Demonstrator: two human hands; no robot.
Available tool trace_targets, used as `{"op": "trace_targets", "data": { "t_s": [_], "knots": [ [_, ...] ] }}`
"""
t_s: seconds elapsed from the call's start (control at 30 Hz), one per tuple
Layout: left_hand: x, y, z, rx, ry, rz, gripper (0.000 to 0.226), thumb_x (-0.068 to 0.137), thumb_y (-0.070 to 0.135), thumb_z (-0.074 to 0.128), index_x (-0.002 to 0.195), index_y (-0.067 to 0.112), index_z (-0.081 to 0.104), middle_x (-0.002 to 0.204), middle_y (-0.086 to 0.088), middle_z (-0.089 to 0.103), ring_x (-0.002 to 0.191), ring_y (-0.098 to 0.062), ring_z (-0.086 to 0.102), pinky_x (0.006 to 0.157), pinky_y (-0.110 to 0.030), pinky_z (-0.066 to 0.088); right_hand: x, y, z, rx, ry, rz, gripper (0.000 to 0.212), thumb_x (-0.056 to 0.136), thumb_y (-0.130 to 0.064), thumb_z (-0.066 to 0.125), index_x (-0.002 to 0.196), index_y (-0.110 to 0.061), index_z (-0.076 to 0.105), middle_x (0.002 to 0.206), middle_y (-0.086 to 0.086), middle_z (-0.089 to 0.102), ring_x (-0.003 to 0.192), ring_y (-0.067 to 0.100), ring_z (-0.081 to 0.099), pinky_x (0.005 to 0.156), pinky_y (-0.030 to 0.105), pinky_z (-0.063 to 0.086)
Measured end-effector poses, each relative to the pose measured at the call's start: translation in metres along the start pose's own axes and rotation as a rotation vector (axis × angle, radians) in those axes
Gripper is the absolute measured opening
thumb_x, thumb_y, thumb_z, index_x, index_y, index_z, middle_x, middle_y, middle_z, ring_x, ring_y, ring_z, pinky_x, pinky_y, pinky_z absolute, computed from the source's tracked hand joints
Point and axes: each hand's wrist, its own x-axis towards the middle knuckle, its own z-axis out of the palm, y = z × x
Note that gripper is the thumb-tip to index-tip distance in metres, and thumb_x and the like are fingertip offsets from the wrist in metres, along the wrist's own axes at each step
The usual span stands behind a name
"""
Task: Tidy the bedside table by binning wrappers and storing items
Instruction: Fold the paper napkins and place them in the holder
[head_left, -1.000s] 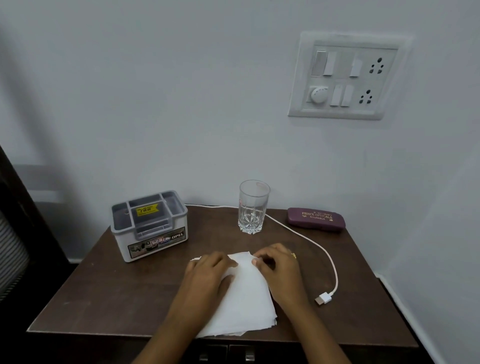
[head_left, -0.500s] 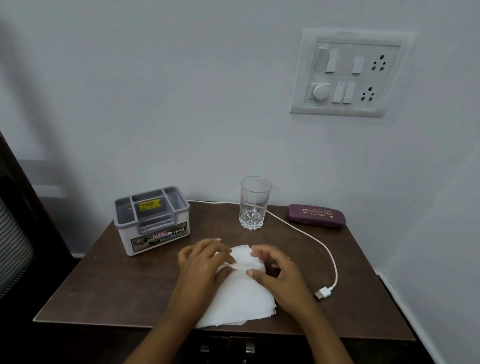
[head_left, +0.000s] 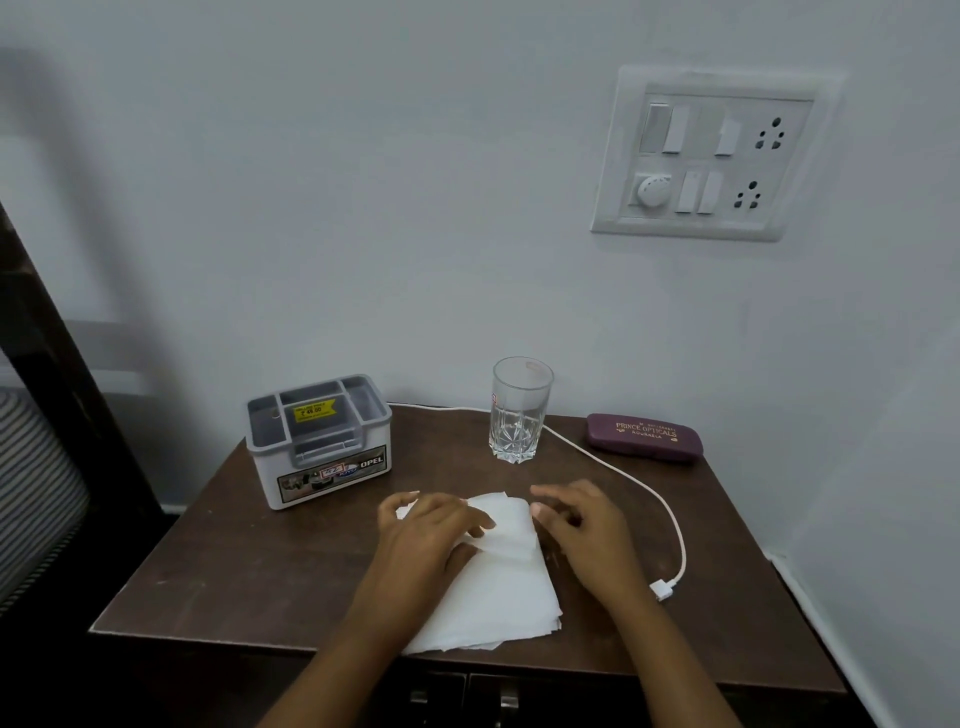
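Paper stack: the white tissues (head_left: 498, 587) lay flat at the 6 o'clock side of the counter (head_left: 249, 561), with their near corner reaching its front edge. The top sheets were slightly fanned.
Your left hand: your left hand (head_left: 431, 525) rested on the far left part of the tissues. Its fingers were spread and laid over the top sheet, not closed round it.
Your right hand: your right hand (head_left: 582, 525) sat at the stack's 3 o'clock edge with its fingers loosely bent and its thumb tip at the paper's border. It was blurred, so I cannot tell whether you pinched a sheet or only touched it.
Organiser box: the grey box (head_left: 319, 441) stood at 10 o'clock on the counter, apart from the tissues. It had a yellow price sticker on its lid.
Glass: the clear tumbler (head_left: 519, 410) stood upright at 12 o'clock, near the wall.
Spectacle case: the maroon case (head_left: 644, 436) lay at 2 o'clock, well apart from your hands.
Cable: the white cable (head_left: 649, 499) ran from behind the tumbler round to 4 o'clock. Its plug (head_left: 662, 590) lay on the wood just beside your right wrist.
Wall: the switch panel (head_left: 711, 156) was mounted above the maroon case.
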Motion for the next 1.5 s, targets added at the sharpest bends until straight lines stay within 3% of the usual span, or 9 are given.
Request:
{"op": "trace_targets", "data": {
  "t_s": [0.17,0.33,0.73,0.93,1.07,1.13,1.27,1.4,1.5],
  "knots": [
    [0.001,0.001,0.001,0.035,0.050,0.022,0.017,0.084,0.035,0.045,0.091,0.038,0.059,0.093,0.022,0.064,0.105,0.007,0.044,0.092,-0.027,0.019,0.009,0.001,0.007,-0.346,-0.045,-0.040,0.016,0.082,-0.045,0.065,0.096,-0.040,0.070,0.088,-0.016,0.052,0.079,0.001,0.054,0.058,0.015,0.036],
    [0.000,0.000,0.001,0.042,0.061,0.030,0.015,0.085,0.035,0.044,0.091,0.036,0.058,0.094,0.021,0.065,0.108,0.005,0.044,0.090,-0.028,0.019,0.006,-0.001,0.007,-0.359,-0.049,-0.077,0.009,0.083,-0.042,0.064,0.088,-0.038,0.070,0.089,-0.018,0.053,0.078,-0.003,0.052,0.058,0.014,0.033],
    [0.002,0.004,-0.002,0.050,0.044,0.025,0.017,0.082,0.034,0.045,0.090,0.037,0.060,0.098,0.022,0.062,0.111,0.005,0.042,0.087,-0.024,0.016,0.003,-0.001,0.005,-0.085,0.007,-0.057,0.009,0.073,-0.023,0.077,0.069,-0.025,0.070,0.083,-0.012,0.058,0.074,0.000,0.056,0.062,0.019,0.045],
    [0.001,-0.001,0.000,0.050,0.016,0.026,0.018,0.079,0.035,0.044,0.088,0.037,0.060,0.131,0.021,0.049,0.133,-0.003,0.031,0.095,-0.030,0.018,-0.003,0.000,0.001,0.171,-0.157,-0.119,0.008,0.078,-0.016,0.074,0.076,-0.022,0.069,0.088,-0.009,0.067,0.081,0.010,0.063,0.077,0.031,0.053],
    [0.001,-0.001,0.000,-0.009,0.015,0.005,0.014,0.079,0.035,0.047,0.089,0.038,0.056,0.107,0.024,0.063,0.122,0.006,0.040,0.098,-0.026,0.015,-0.015,-0.005,-0.001,0.309,-0.240,-0.098,0.010,0.084,-0.013,0.068,0.081,-0.021,0.064,0.091,-0.007,0.067,0.086,0.009,0.062,0.078,0.024,0.049],
    [0.001,0.001,-0.001,-0.051,0.036,-0.016,0.015,0.079,0.034,0.048,0.093,0.039,0.053,0.098,0.024,0.062,0.111,0.008,0.045,0.100,-0.028,0.017,-0.020,-0.008,-0.004,0.383,-0.296,-0.057,0.022,0.079,-0.017,0.073,0.094,-0.027,0.059,0.096,-0.010,0.067,0.090,0.005,0.060,0.078,0.019,0.046],
    [0.000,0.007,-0.007,-0.088,0.091,-0.053,0.033,0.078,0.033,0.046,0.110,0.043,0.043,0.100,0.032,0.051,0.104,0.014,0.043,0.102,-0.024,0.015,-0.023,-0.014,-0.004,0.226,-0.463,0.047,0.090,0.059,-0.032,0.085,0.130,-0.053,0.034,0.123,-0.021,0.058,0.107,-0.004,0.056,0.088,0.017,0.048],
    [0.001,0.008,-0.008,-0.129,0.103,-0.080,0.055,0.079,0.037,0.045,0.129,0.053,0.028,0.098,0.032,0.052,0.106,0.023,0.038,0.103,-0.015,0.010,-0.021,-0.020,0.007,0.081,-0.346,-0.037,0.041,0.067,-0.046,0.074,0.106,-0.040,0.066,0.101,-0.009,0.071,0.096,0.012,0.064,0.085,0.045,0.052],
    [0.001,0.007,-0.011,-0.157,0.200,-0.124,0.054,0.084,0.049,0.051,0.134,0.048,0.030,0.106,0.030,0.056,0.110,0.016,0.043,0.102,-0.017,0.014,-0.022,-0.029,0.007,0.223,-0.308,-0.052,0.015,0.081,-0.026,0.070,0.096,-0.027,0.074,0.094,-0.005,0.075,0.088,0.013,0.069,0.080,0.043,0.055]
  ]
}}
